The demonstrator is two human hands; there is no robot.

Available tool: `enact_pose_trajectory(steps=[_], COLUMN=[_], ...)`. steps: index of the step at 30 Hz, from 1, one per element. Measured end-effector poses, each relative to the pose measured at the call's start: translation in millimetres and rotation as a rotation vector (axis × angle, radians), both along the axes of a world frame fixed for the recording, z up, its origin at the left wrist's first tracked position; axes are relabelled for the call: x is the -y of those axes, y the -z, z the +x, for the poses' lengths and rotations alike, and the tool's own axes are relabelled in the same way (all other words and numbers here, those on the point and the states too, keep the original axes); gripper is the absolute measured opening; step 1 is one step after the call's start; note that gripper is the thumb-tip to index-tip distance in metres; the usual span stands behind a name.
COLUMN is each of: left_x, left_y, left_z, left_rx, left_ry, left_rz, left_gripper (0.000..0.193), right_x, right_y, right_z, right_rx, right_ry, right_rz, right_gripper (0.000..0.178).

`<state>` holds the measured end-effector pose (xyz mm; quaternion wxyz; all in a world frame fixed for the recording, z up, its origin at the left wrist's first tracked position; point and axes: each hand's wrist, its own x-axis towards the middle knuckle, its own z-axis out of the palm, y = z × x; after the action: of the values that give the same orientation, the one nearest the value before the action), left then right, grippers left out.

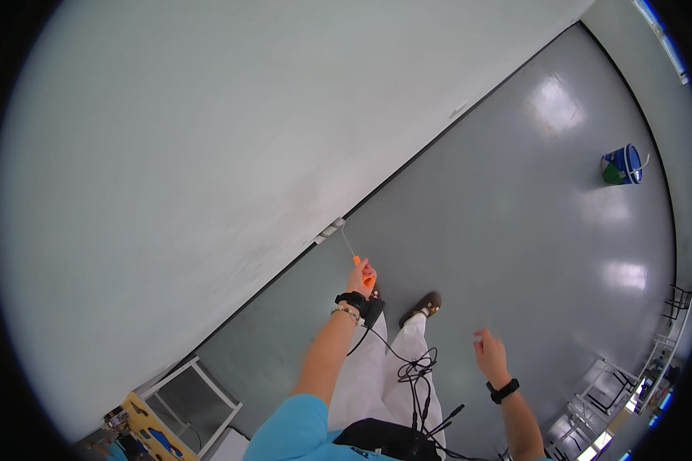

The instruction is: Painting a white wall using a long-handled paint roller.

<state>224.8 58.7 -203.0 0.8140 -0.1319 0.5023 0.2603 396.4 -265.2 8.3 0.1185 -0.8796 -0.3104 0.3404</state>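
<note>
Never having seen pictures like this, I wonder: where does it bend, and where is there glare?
In the head view, the dark skirting at right bows outward and the corners go black; also in the head view, whitish glare patches lie on the grey floor around the blue bucket.

A head-worn fisheye looks down over both hands point(364, 276) point(490, 357) and floor point(507, 230).
</note>
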Motion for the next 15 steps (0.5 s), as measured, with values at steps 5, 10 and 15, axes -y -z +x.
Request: enact_pose_trajectory(steps=[5, 10, 15], left_x=[-11.8, -29.8, -40.1], left_y=[47.9, 72.4, 62.5], left_z=[4.8, 10.6, 31.9], left_rx=[-0.067, -0.082, -0.13], left_ry=[0.051, 0.089, 0.079], left_rz=[-0.027, -0.061, -0.034], left_gripper=[0.017, 0.016, 0.015], right_x=[28.2, 16.1, 3.8], right_y=[35.8, 51.5, 49.8], right_z=[-17.6, -34.1, -24.9], right_rx=[0.056, 0.036, 0.009], right_ry=[-0.185, -0.305, -0.288], right_rz=[-0.087, -0.26, -0.203], right_gripper=[0.015, 0.032, 0.044])
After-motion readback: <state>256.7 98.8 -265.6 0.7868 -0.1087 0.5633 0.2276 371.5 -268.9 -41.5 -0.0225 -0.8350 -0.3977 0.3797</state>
